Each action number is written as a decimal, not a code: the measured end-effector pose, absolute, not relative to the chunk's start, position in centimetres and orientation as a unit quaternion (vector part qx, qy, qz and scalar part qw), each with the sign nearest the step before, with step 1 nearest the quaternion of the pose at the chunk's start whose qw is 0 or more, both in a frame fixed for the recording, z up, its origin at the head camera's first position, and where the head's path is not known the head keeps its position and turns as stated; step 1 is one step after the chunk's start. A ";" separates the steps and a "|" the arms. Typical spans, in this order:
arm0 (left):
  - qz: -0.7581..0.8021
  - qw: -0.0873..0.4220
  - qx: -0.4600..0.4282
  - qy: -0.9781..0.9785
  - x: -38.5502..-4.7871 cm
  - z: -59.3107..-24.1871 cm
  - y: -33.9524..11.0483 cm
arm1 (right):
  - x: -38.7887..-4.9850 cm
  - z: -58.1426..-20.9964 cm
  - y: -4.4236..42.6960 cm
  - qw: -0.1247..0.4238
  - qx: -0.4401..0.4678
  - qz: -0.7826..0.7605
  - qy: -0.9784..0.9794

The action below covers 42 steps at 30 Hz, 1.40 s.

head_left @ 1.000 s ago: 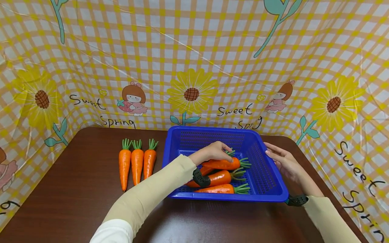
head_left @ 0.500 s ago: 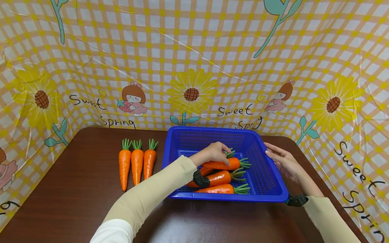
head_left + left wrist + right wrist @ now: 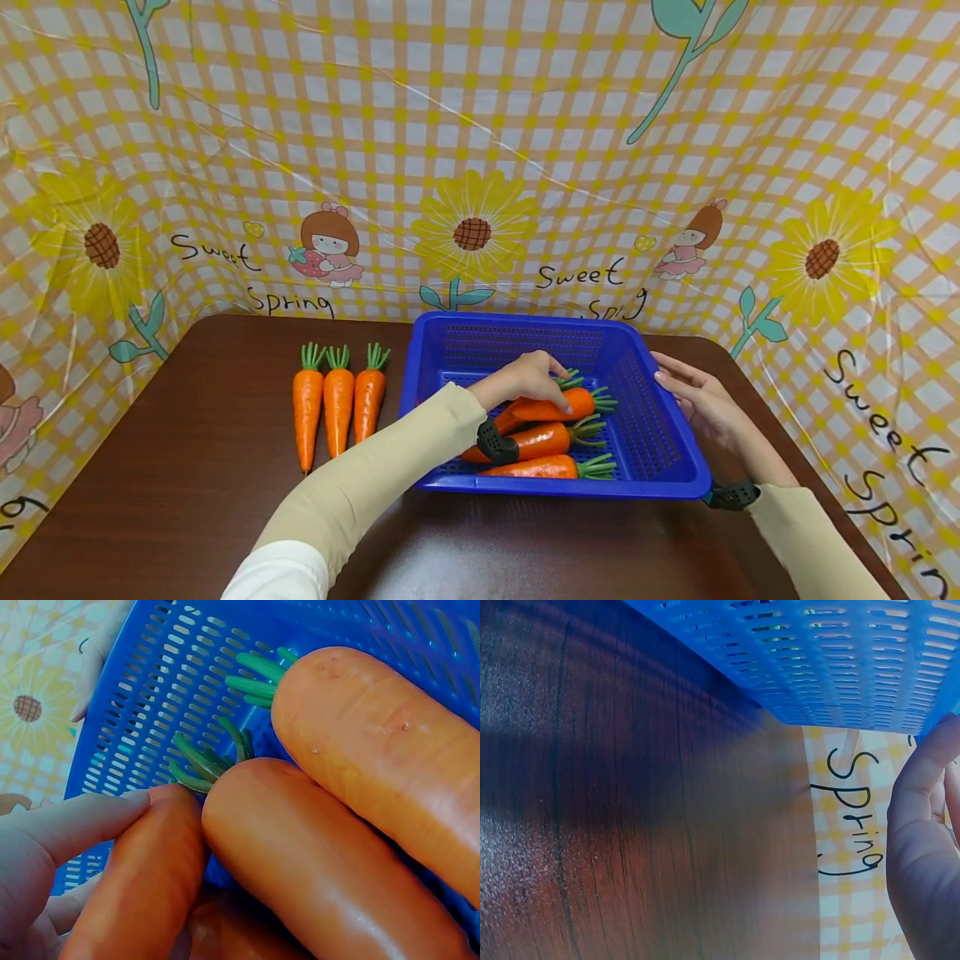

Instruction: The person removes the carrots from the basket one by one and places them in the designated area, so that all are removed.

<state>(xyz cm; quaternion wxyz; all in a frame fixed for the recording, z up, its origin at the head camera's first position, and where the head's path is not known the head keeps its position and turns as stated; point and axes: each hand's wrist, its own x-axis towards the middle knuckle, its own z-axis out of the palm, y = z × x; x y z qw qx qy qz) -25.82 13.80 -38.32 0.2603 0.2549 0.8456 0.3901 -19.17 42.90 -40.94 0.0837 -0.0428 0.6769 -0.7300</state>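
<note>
Left hand: thumb and fingers grip one carrot near its leafy end; the spread between them is no wider than the carrot's body. This carrot is inside the blue basket, leaves pointing to the basket's right wall. Whether it touches the basket floor cannot be told.

Right hand: outside the basket at its right rim. The fingers are extended, nearly straight, with thumb and fingertips touching the rim.

Inside the basket, on its near side, a second carrot lies just beside the gripped one; a third carrot lies nearest the basket's front wall. Both have leaves toward the basket's right. Further green leaves show behind the left hand; what they join is hidden.

Left of the basket, three carrots lie side by side on the dark brown counter, leaves toward the back. The lower end of the one nearest the basket is covered by the beige left sleeve. Behind the basket hangs a checked cloth printed with sunflowers.
</note>
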 end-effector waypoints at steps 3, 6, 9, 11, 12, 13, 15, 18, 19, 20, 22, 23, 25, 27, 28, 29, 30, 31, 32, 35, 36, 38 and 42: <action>0.394 0.270 0.252 0.842 -25.8 -38.1 13.7 | -19.2 -40.9 42.9 0.085 -0.045 -0.732 0.674; 0.398 0.280 0.249 0.837 -25.7 -37.9 13.4 | -19.1 -40.9 42.8 0.087 -0.047 -0.735 0.671; 0.401 0.293 0.245 0.833 -25.7 -37.7 13.0 | -19.1 -40.9 42.8 0.088 -0.047 -0.738 0.667; 0.404 0.302 0.240 0.830 -25.8 -37.6 12.8 | -19.1 -40.9 42.8 0.087 -0.046 -0.738 0.668; 0.405 0.306 0.238 0.828 -25.8 -37.5 12.8 | -19.1 -40.9 42.7 0.087 -0.046 -0.738 0.667; 0.405 0.309 0.235 0.828 -25.9 -37.5 12.7 | -19.1 -40.9 42.7 0.087 -0.045 -0.739 0.667; 0.407 0.314 0.231 0.826 -26.0 -37.6 12.5 | -19.1 -40.9 42.7 0.087 -0.044 -0.738 0.668; 0.409 0.317 0.229 0.825 -26.2 -37.7 12.4 | -19.1 -40.9 42.8 0.087 -0.043 -0.740 0.665; 0.409 0.319 0.229 0.824 -26.2 -37.7 12.3 | -19.1 -40.9 42.8 0.088 -0.044 -0.740 0.665; 0.413 0.323 0.226 0.821 -26.2 -37.7 12.3 | -19.1 -40.9 42.8 0.088 -0.044 -0.741 0.665; 0.416 0.327 0.222 0.819 -26.2 -37.6 12.1 | -19.1 -40.9 42.8 0.089 -0.045 -0.741 0.664; 0.416 0.330 0.221 0.818 -26.1 -37.5 12.0 | -19.1 -41.0 42.8 0.089 -0.045 -0.741 0.664; 0.418 0.334 0.217 0.816 -26.0 -37.4 11.9 | -19.1 -41.0 42.8 0.089 -0.046 -0.740 0.665; 0.414 0.334 0.214 0.819 -26.0 -37.3 11.8 | -19.1 -41.0 42.8 0.089 -0.046 -0.739 0.666; 0.409 0.333 0.215 0.822 -25.9 -37.3 11.7 | -19.1 -41.0 42.8 0.088 -0.046 -0.739 0.667; 0.404 0.334 0.217 0.824 -25.9 -37.4 11.6 | -19.1 -40.9 42.8 0.088 -0.046 -0.739 0.666; 0.400 0.334 0.219 0.825 -25.9 -37.4 11.5 | -19.1 -40.9 42.8 0.088 -0.046 -0.739 0.666; 0.394 0.336 0.221 0.827 -25.9 -37.4 11.4 | -19.1 -40.9 42.8 0.088 -0.046 -0.740 0.666; 0.389 0.339 0.225 0.827 -25.8 -37.4 11.2 | -19.1 -40.9 42.7 0.088 -0.046 -0.740 0.665; 0.384 0.353 0.229 0.822 -25.8 -37.3 10.8 | -19.1 -40.9 42.8 0.088 -0.044 -0.740 0.665; 0.384 0.359 0.229 0.820 -25.8 -37.3 10.7 | -19.1 -40.9 42.8 0.088 -0.044 -0.739 0.666; 0.384 0.369 0.225 0.816 -25.8 -37.3 10.6 | -19.1 -40.9 42.8 0.086 -0.043 -0.737 0.669; 0.379 0.379 0.223 0.814 -25.8 -37.4 10.4 | -19.0 -40.9 42.8 0.084 -0.040 -0.736 0.670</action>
